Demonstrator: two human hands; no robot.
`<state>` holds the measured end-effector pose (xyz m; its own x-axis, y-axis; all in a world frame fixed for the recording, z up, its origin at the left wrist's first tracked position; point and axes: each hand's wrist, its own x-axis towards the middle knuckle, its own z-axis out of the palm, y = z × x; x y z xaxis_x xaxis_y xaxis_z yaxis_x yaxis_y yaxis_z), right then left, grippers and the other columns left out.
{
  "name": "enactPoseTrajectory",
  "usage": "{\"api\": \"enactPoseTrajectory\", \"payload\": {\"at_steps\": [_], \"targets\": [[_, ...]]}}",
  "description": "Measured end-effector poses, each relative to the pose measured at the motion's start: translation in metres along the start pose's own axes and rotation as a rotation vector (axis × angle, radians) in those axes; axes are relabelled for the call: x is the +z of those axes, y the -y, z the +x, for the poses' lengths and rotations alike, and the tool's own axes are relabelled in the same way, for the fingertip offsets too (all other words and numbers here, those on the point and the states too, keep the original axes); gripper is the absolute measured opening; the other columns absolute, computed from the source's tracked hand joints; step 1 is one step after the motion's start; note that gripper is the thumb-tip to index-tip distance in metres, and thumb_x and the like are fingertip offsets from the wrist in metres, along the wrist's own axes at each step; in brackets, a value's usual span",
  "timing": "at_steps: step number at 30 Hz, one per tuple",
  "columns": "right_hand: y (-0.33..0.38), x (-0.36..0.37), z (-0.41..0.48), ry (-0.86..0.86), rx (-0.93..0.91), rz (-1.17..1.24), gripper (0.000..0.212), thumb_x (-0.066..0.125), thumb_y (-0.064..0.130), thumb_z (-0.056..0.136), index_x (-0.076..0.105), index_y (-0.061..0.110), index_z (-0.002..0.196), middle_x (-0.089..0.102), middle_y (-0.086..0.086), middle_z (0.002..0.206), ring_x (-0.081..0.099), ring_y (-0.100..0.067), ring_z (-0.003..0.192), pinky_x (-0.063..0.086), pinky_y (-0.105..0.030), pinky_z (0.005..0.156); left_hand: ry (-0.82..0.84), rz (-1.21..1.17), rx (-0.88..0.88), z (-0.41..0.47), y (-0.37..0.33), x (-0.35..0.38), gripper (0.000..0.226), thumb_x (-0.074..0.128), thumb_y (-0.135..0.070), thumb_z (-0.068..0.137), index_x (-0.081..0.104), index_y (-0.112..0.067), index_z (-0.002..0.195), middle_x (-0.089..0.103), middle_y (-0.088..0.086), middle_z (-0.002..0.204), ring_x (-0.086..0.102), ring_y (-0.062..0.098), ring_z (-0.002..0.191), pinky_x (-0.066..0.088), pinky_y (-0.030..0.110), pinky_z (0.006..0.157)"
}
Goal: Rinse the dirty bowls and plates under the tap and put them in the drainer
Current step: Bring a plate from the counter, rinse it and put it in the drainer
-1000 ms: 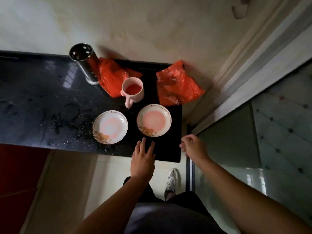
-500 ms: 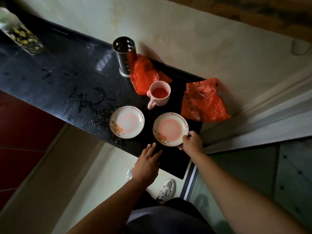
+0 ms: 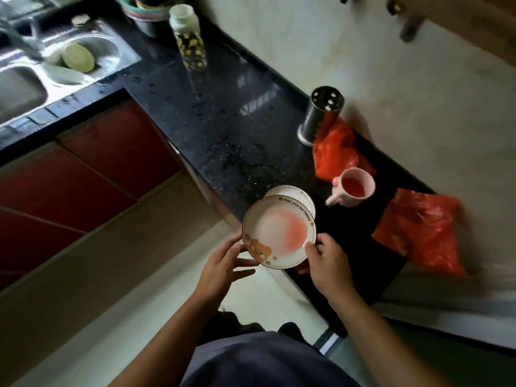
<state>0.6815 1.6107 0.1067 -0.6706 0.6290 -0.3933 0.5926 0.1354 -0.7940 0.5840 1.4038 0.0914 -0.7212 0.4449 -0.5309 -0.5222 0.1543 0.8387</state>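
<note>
A white plate with a bear print (image 3: 275, 234) and a pink-red stain is lifted off the black counter (image 3: 212, 115), tilted. My right hand (image 3: 328, 263) grips its right rim, thumb on top. My left hand (image 3: 223, 263) holds its left rim, fingers spread beneath it. A second white plate (image 3: 290, 192) lies on the counter just behind, mostly hidden by the held one. The steel sink (image 3: 25, 88) with its tap (image 3: 19, 37) is at the far upper left; a bowl and a green dish (image 3: 78, 57) sit in the drainer basin there.
A pink mug (image 3: 353, 188) with red liquid stands right of the plates. Two orange plastic bags (image 3: 418, 230) and a steel utensil holder (image 3: 321, 115) are behind it. A patterned bottle (image 3: 190, 40) stands mid-counter. Red cabinet doors (image 3: 92, 163) lie below.
My right hand has picked up the right plate and moved it left, above the other plate; my left hand has come up to hold its left rim. The view swung left, revealing the sink.
</note>
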Motion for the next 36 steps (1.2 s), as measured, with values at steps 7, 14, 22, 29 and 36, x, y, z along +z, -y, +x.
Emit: {"api": "enactPoseTrajectory", "payload": {"at_steps": [7, 14, 22, 29, 36], "targets": [[0.098, 0.114, -0.007, 0.203, -0.074, 0.014, 0.008, 0.053, 0.014, 0.102, 0.060, 0.011, 0.101, 0.075, -0.008, 0.083, 0.075, -0.018, 0.058, 0.062, -0.037, 0.053, -0.167, -0.163, 0.046, -0.010, -0.038, -0.122, 0.029, 0.045, -0.029, 0.113, 0.074, -0.031, 0.112, 0.080, 0.015, 0.109, 0.079, 0.035, 0.102, 0.066, 0.040, 0.081], [0.182, 0.235, -0.002, 0.317, -0.222, -0.100, 0.015, 0.054, 0.015, 0.099, 0.063, 0.015, 0.087, 0.073, -0.001, 0.078, 0.071, -0.003, 0.061, 0.050, -0.017, 0.043, -0.320, -0.287, 0.082, -0.007, -0.063, -0.252, 0.023, 0.062, -0.028, 0.099, 0.071, -0.026, 0.120, 0.078, 0.010, 0.117, 0.079, 0.034, 0.104, 0.067, 0.051, 0.080], [0.271, 0.363, 0.042, 0.513, -0.276, -0.172, 0.012, 0.056, 0.015, 0.096, 0.064, 0.015, 0.087, 0.071, -0.007, 0.067, 0.069, -0.015, 0.050, 0.055, -0.028, 0.045, -0.470, -0.373, 0.099, 0.035, -0.088, -0.371, 0.037, 0.072, -0.049, 0.085, 0.074, -0.033, 0.119, 0.079, 0.007, 0.115, 0.080, 0.032, 0.099, 0.067, 0.051, 0.072], [0.365, 0.474, 0.127, 0.696, -0.379, -0.239, 0.013, 0.057, 0.018, 0.097, 0.063, 0.016, 0.085, 0.064, -0.013, 0.061, 0.058, -0.017, 0.050, 0.056, -0.029, 0.051, -0.645, -0.375, 0.020, 0.104, -0.139, -0.462, 0.023, 0.055, -0.040, 0.106, 0.075, -0.040, 0.118, 0.081, 0.004, 0.117, 0.079, 0.026, 0.106, 0.066, 0.045, 0.085], [0.467, 0.576, 0.199, 0.841, -0.407, -0.292, 0.011, 0.058, 0.020, 0.097, 0.062, 0.020, 0.086, 0.070, 0.000, 0.060, 0.069, -0.017, 0.049, 0.050, -0.024, 0.047, -0.768, -0.463, -0.054, 0.172, -0.212, -0.554, 0.026, 0.049, -0.042, 0.110, 0.074, -0.042, 0.117, 0.082, 0.004, 0.110, 0.080, 0.028, 0.098, 0.068, 0.049, 0.073]]}}
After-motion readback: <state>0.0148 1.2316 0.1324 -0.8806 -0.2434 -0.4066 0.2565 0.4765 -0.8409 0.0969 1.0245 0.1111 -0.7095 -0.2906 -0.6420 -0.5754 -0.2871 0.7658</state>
